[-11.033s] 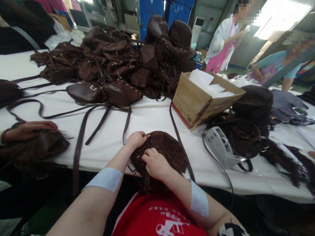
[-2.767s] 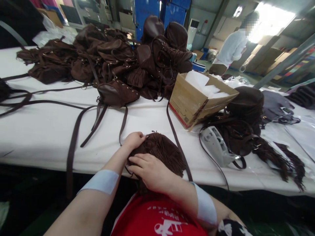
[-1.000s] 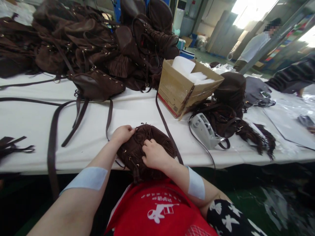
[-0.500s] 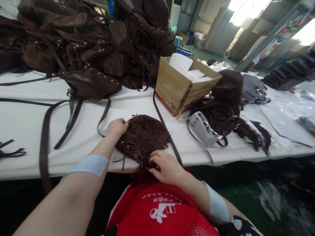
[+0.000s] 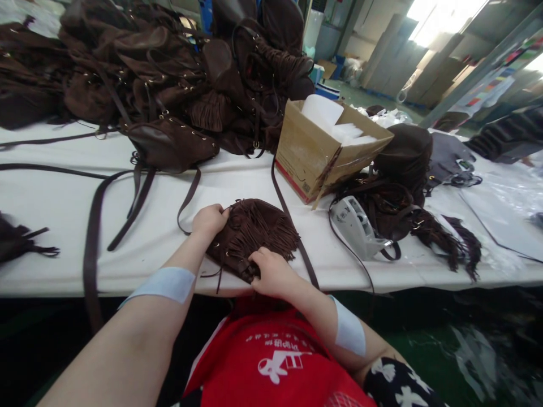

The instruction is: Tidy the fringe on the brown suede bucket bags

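A dark brown fringed bag lies on the white-covered table in front of me, near its front edge. My left hand is closed on the bag's upper left side, thumb and fingers gripping the edge. At the bag's lower edge, my right hand has its fingers curled over the material by the cord and eyelets; its fingertips are partly hidden. A long strap runs from beside the box down past the bag's right side to the table edge.
Many brown bags are heaped at the back left. One bag lies before the heap with straps trailing. A cardboard box holds white sheets. Right of it are a grey-white device, more brown bags and clear plastic.
My right hand has moved up and slightly left, from below the bag's lower edge onto it. My left hand keeps its hold. The whole view has shifted a little.
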Motion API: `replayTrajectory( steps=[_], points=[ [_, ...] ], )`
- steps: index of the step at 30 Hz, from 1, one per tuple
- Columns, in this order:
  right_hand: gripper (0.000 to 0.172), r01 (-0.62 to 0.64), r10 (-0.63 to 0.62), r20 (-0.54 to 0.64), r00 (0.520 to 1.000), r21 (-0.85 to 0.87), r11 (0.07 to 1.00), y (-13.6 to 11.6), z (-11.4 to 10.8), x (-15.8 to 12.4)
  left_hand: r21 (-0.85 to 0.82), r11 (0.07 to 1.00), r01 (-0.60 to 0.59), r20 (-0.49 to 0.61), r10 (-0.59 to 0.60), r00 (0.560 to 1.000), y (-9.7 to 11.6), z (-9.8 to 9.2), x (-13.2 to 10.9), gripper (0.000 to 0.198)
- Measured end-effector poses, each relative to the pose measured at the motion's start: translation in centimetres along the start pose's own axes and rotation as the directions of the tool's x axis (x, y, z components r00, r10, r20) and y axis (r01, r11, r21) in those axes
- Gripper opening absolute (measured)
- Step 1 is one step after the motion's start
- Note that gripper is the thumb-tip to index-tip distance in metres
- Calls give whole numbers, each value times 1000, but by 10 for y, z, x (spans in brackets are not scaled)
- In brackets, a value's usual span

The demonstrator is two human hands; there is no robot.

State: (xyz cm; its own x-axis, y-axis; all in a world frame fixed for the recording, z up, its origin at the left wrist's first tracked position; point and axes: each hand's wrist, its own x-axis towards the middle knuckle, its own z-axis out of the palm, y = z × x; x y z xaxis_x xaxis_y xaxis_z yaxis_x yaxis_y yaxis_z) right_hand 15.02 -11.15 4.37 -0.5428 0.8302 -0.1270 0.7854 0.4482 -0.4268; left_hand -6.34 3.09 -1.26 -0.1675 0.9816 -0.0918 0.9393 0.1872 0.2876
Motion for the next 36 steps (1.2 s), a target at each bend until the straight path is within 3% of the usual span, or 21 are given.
replayTrajectory(
  steps=[3,8,13,18,20,24,27,30,33,36],
  points=[
    [31,57,-61,35,998,105,993,10,-11,0,-6,1000,3,-1,-3,1000,0,1,1,51],
    [33,-13,0,58,998,234,972,19,-22,5,-14,1000,-9,-16,9,1000,-1,3,2,51],
    [34,72,-125,162,979,298,952,21,-23,6,-13,1000,6,-22,-7,1000,0,2,1,53],
    [45,-89,45,116,992,415,905,27,-18,1,-30,1000,3,-21,-4,1000,0,3,0,51],
    [41,-168,111,145,983,482,860,31,-15,-1,-35,999,5,-27,-6,1000,1,3,0,51],
    [34,-242,129,231,964,571,785,39,-8,-4,-39,999,9,-32,-10,999,1,2,-2,51],
    [32,-205,46,289,956,549,810,39,-10,-8,-45,999,12,-29,-13,999,1,0,-4,50],
    [27,-63,-120,340,933,482,874,36,-20,-18,-44,999,11,-20,-12,1000,1,-2,-4,51],
    [25,38,-228,342,912,482,875,33,-32,-38,-38,999,9,-16,-9,1000,1,-2,-4,53],
    [29,-8,-221,369,903,527,850,37,-41,-64,-35,999,8,-20,-8,1000,2,-2,-5,52]
  ],
)
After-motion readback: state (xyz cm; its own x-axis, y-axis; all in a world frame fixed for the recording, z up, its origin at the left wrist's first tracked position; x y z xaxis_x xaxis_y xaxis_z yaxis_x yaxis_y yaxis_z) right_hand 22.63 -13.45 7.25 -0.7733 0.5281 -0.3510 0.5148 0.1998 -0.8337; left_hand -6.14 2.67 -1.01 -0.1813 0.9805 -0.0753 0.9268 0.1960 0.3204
